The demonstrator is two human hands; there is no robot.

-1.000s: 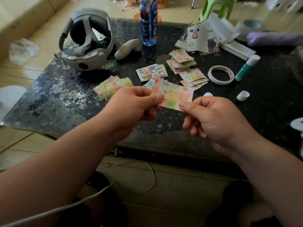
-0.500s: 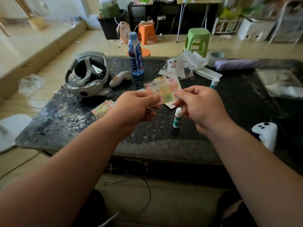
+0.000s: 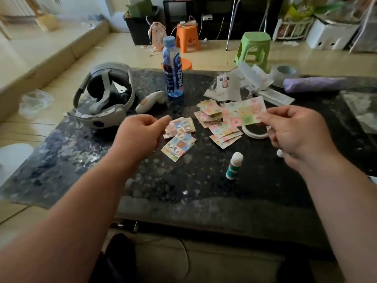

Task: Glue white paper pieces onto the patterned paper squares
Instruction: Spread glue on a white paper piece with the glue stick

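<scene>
Pinching the sheet (image 3: 243,112) by its right edge with the right hand (image 3: 295,135), thumb on top, fingers beneath. Held up clear of the table (image 3: 204,190), over the right pile (image 3: 222,130) and the tape ring (image 3: 253,136). Down by that hand's lower fingers, a small white thing (image 3: 279,153), maybe a cap; cannot tell whether gripped or just behind.

Half a second ago, pinched from both sides and lifted close for a look; now released on the left and carried off to the right. Left hand (image 3: 142,133) lowered to the left pile (image 3: 179,127), fingers loosely curled, nothing seen between them; touching the top square or just short of it, cannot tell. Reads as inspection over and the next square being fetched. No white piece visible on the sheet's upper face, so gluing likely still to do here.

Counted:
- one sheet, in hand
- two piles of squares, too overlapped to number
- one heap of white paper (image 3: 234,84), beyond the right pile
- one glue stick (image 3: 234,165), upright, near the right wrist
- two tapes: the ring, and a big roll (image 3: 284,72) at the far edge
- one bottle (image 3: 172,76), one headset (image 3: 104,99), one controller (image 3: 151,102)
</scene>
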